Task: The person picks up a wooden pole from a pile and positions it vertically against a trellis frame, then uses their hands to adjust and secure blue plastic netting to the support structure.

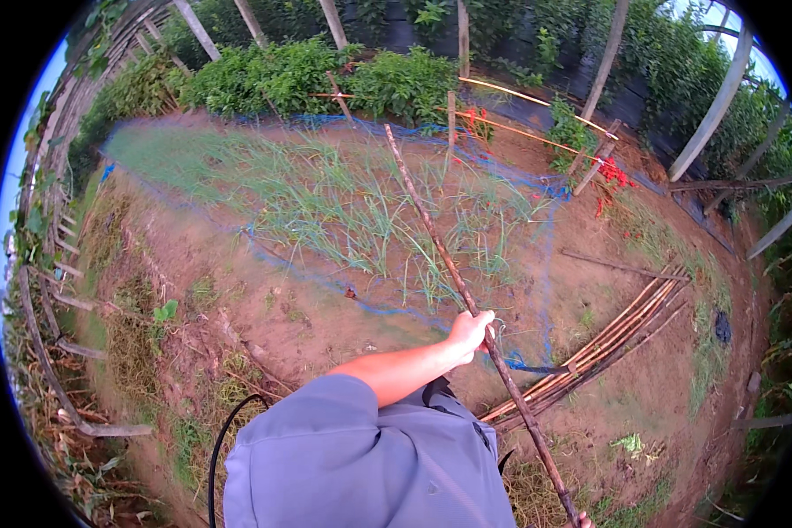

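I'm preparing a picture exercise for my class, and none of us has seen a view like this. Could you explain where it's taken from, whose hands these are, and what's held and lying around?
There is no robot here: a person works with bare hands. The picture comes from the left of two wide fisheye cameras on their head, looking down, so straight edges bend toward the rim.

The grey shirt at the bottom is the person's own. Their left hand grips a long wooden pole. Only a bit of the right hand shows at the lower edge, by the pole's lower end, so its grip is unclear.

On the ground beyond are narrow-leaved green plants, with blue netting along the near side. To the right lies a bundle of sticks.
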Available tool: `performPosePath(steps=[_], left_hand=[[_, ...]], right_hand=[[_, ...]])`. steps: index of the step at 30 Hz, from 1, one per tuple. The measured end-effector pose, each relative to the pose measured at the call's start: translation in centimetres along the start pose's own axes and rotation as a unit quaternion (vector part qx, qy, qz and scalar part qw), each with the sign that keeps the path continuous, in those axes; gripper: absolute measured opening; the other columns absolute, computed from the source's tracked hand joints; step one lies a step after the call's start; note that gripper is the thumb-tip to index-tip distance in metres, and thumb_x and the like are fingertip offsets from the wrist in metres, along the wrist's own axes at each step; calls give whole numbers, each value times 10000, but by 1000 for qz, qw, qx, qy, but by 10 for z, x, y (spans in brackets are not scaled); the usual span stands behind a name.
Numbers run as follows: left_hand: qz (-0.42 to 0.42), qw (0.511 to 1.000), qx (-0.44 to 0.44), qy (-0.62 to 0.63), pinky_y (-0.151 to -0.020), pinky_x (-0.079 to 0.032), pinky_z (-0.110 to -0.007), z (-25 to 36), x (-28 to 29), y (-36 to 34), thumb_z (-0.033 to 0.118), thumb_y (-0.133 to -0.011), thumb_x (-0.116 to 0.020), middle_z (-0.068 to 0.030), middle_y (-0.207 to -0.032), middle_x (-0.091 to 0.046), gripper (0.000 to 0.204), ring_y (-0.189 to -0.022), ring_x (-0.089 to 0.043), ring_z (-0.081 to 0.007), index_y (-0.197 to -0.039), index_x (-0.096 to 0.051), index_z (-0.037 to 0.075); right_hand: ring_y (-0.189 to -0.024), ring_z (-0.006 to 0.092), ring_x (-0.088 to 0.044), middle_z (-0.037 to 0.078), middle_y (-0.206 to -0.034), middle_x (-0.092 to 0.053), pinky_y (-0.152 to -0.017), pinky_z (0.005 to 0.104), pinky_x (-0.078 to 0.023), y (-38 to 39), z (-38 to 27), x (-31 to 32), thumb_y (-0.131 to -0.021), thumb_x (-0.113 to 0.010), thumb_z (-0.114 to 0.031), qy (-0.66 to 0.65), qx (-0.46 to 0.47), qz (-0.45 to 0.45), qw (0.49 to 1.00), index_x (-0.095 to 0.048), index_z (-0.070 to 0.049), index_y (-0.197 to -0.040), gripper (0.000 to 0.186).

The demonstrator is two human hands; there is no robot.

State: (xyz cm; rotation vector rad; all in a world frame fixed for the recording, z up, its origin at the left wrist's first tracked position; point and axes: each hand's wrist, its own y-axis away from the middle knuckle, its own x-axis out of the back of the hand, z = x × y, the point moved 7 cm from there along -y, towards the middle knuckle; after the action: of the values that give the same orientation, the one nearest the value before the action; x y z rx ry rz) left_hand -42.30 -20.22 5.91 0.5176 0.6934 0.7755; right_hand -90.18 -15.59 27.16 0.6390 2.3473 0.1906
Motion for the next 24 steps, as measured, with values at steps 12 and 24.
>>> performPosePath(steps=[12, 24], left_hand=[[89, 991, -48, -85, -342, -340, -332, 121, 127, -56, 179, -819, -622, -39, -576, -515, 178, -396, -469, -158, -703, -557, 60], [39, 997, 36, -59, -330, -265, -311, 213, 261, -211, 161, -794, -613, -37, -548, -494, 175, -353, -414, -136, -662, -547, 66]], right_hand=[[-761, 250, -580, 5, -566, -467, -957, 510, -451, 73, 137, -111, -1021, -422, -358, 2, -108, -79, 991, -424, -157, -599, 468], [-826, 258, -574, -3, -600, -473, -974, 489, -432, 180, 308, -244, -1012, -445, -374, 69, -98, -102, 987, -423, -155, -608, 460]])
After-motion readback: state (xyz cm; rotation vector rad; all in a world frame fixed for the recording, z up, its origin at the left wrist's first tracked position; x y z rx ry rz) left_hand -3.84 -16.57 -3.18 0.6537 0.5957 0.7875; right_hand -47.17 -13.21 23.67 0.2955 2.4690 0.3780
